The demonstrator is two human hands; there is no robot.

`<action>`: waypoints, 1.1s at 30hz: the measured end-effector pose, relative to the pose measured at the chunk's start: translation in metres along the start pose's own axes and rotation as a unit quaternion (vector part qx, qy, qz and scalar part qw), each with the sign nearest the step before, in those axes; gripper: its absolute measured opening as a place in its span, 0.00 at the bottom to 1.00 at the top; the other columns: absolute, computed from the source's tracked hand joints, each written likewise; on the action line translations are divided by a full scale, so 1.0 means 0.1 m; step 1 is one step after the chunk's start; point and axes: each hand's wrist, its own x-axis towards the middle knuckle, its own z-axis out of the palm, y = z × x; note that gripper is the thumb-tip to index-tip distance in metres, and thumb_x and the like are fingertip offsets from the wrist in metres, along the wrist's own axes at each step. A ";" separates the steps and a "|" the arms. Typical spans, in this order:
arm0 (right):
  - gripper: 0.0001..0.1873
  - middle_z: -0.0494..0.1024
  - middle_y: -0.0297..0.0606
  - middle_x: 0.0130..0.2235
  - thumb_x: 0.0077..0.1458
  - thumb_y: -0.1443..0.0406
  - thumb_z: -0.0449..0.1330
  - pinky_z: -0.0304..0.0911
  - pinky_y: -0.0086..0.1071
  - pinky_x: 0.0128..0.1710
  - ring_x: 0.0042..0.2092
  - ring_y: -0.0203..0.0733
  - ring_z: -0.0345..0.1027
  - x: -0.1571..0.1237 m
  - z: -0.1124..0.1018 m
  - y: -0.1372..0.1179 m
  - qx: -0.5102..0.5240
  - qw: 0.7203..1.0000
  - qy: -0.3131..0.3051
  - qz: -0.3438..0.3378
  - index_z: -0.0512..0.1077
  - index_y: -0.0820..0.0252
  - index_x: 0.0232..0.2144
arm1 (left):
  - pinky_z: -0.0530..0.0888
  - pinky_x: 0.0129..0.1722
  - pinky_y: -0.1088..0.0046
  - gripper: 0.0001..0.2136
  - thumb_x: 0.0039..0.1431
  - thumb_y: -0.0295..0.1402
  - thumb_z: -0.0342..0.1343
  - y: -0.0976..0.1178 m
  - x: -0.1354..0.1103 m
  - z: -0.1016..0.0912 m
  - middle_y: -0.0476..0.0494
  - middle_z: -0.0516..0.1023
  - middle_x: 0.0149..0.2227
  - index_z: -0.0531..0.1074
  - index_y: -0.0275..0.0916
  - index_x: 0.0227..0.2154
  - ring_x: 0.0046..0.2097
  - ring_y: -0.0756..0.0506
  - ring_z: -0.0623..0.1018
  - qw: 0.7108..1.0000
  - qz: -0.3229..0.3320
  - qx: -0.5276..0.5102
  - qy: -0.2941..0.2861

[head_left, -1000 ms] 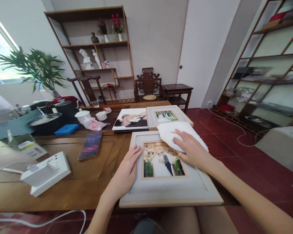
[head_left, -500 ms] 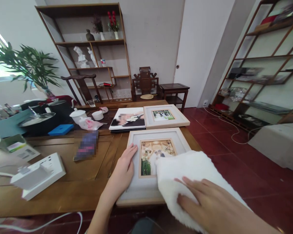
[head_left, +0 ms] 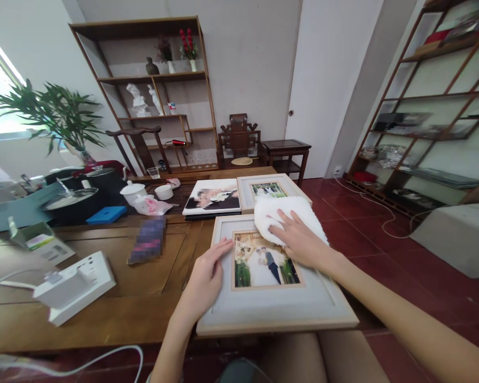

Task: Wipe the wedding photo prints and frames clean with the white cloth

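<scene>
A light-wood picture frame (head_left: 277, 325) with a wedding photo in its middle lies face up at the table's front right edge. My left hand (head_left: 205, 276) rests on its left border, fingers stretched out toward the photo. Under my right hand (head_left: 297, 236) is a fluffy white towel (head_left: 295, 208); the fingers press into it, somewhat apart. The towel covers the far right corner of this frame and overlaps the near side of a second wooden frame (head_left: 245, 191) behind it.
Left of the second frame lies a stack topped by a photo panel (head_left: 211, 197). Further left are a white power strip (head_left: 80, 287), a small open box (head_left: 43, 242), a blue block (head_left: 106, 214), white cups and dark pots. Shelves stand behind and at right.
My right hand has moved the towel from the frame's near right part to its far right corner, uncovering the photo's couple. My left hand stays on the left border.
</scene>
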 end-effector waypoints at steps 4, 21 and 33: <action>0.36 0.60 0.48 0.60 0.38 0.81 0.48 0.44 0.56 0.59 0.64 0.56 0.43 -0.35 -0.10 -0.36 0.043 0.998 -0.044 -0.022 0.63 0.60 0.53 | 0.60 0.61 0.60 0.24 0.52 0.19 0.40 -0.03 0.01 0.01 0.43 0.71 0.55 0.70 0.37 0.50 0.59 0.46 0.67 1.000 0.007 0.004 -0.005; 0.31 0.63 0.59 0.58 0.43 0.77 0.50 0.45 0.53 0.59 0.63 0.56 0.44 -0.17 0.01 -0.08 -0.006 0.998 0.023 0.059 0.61 0.70 0.53 | 0.62 0.60 0.60 0.20 0.60 0.24 0.40 -0.07 0.07 0.06 0.38 0.68 0.57 0.68 0.36 0.52 0.58 0.45 0.67 0.999 0.015 0.038 0.008; 0.35 0.61 0.42 0.61 0.35 0.79 0.49 0.48 0.55 0.59 0.63 0.55 0.47 -0.70 -0.36 -0.70 0.107 0.986 -0.101 -0.074 0.67 0.55 0.48 | 0.64 0.58 0.59 0.17 0.61 0.31 0.43 0.00 0.11 0.10 0.38 0.70 0.56 0.70 0.37 0.50 0.57 0.43 0.69 0.998 -0.006 0.058 -0.006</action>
